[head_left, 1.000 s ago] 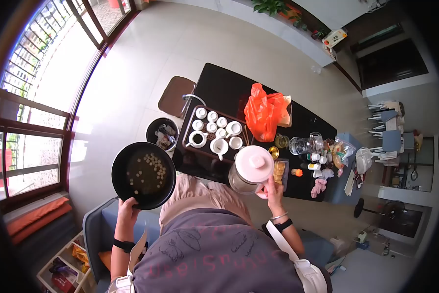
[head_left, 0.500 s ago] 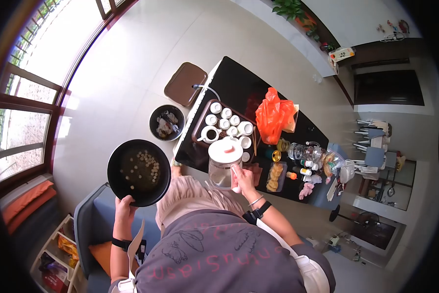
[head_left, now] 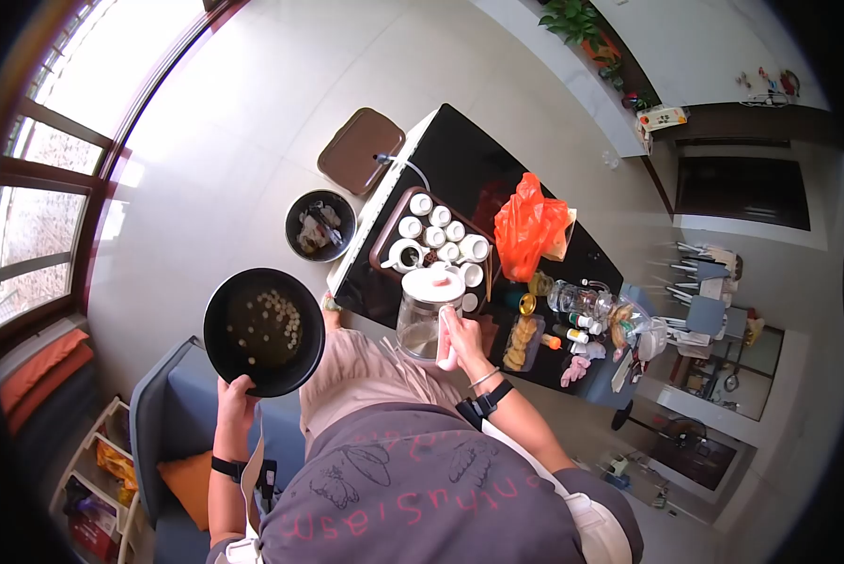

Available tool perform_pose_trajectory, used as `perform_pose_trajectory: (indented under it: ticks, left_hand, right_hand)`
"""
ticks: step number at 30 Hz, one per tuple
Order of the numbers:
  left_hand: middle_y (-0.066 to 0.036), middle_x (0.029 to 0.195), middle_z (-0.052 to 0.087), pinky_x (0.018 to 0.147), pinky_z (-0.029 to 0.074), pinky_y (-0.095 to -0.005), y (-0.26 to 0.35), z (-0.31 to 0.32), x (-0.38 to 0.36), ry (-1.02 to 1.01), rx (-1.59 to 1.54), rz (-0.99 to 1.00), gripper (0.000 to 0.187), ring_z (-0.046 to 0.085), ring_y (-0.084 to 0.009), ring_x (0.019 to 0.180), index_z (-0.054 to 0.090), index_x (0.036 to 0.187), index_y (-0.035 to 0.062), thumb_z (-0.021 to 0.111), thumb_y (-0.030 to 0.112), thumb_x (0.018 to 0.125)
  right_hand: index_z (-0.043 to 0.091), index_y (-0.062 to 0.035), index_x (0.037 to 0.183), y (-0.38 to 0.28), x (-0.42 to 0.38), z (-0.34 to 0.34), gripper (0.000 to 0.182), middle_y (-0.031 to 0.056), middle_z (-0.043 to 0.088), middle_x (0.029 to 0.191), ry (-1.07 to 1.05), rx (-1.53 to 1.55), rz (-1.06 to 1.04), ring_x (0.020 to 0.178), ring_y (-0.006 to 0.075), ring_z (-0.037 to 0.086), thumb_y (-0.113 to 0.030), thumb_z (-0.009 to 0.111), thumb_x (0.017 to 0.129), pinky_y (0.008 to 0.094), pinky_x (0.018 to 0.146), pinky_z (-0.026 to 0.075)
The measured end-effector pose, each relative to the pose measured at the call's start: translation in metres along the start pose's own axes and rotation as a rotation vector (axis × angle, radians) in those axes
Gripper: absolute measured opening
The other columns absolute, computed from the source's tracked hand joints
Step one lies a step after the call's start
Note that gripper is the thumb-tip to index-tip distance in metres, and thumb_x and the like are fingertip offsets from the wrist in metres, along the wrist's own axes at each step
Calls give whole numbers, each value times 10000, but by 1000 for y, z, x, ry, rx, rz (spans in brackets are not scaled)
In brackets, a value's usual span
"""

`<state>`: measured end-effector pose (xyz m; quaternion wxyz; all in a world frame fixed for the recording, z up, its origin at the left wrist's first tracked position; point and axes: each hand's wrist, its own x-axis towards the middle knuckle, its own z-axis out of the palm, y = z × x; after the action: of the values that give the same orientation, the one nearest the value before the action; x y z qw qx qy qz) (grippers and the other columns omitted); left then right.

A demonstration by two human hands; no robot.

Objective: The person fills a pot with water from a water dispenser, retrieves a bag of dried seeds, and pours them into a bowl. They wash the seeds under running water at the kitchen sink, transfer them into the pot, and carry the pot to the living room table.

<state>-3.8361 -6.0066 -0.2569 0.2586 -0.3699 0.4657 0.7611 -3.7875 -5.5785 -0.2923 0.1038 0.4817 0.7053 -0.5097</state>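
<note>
My left hand (head_left: 238, 399) grips the near edge of a round black pan (head_left: 264, 374), which holds brownish liquid and several small pale round pieces. In my right hand (head_left: 466, 346) is the handle of a clear pitcher (head_left: 418, 329) with a white lid and a pink knob. The pitcher is upright near the table's edge, in front of a brown tray (head_left: 384, 237). Several small white cups (head_left: 439, 215) and a white teapot (head_left: 404, 255) stand on that tray. Right of the tray lies a red plastic bag (head_left: 527, 226).
A black bin (head_left: 320, 226) with rubbish stands on the floor left of the black table (head_left: 469, 150), near a brown lid (head_left: 361, 152). Bottles (head_left: 577, 299) and a box of yellow food (head_left: 520, 342) are at the right. A blue sofa (head_left: 179, 376) is at lower left.
The view has shifted slightly. My right hand and the pitcher have moved slightly toward my body; both hands keep their hold.
</note>
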Motion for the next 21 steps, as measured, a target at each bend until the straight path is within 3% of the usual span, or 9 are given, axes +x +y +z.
perform_pose_trajectory:
  ticks: [9, 11, 21]
  left_hand:
    - [-89, 906, 573, 605, 528, -334, -6, -4, 11, -20, 76, -41, 366, 608, -209, 759, 486, 1041, 10, 444, -67, 685]
    - [-53, 824, 556, 459, 433, -255, 3, 23, 3, 91, -36, -25, 401, 570, -160, 618, 471, 1043, 48, 465, -85, 664]
    - [-39, 767, 545, 422, 402, -234, -4, 17, 15, 41, 35, -57, 392, 541, -135, 559, 479, 1020, 48, 458, -95, 655]
  right_hand:
    - [539, -29, 605, -14, -4, -2, 481, 4, 485, 518, 2, -90, 39, 417, 78, 451, -441, 600, 846, 237, 392, 369]
    - [542, -33, 600, -14, -4, -2, 478, 6, 495, 522, -8, -59, 59, 419, 76, 455, -440, 605, 843, 233, 393, 368]
    - [558, -32, 608, -18, -3, -3, 467, -1, 502, 533, 7, -98, 48, 426, 68, 453, -430, 604, 847, 227, 396, 366]
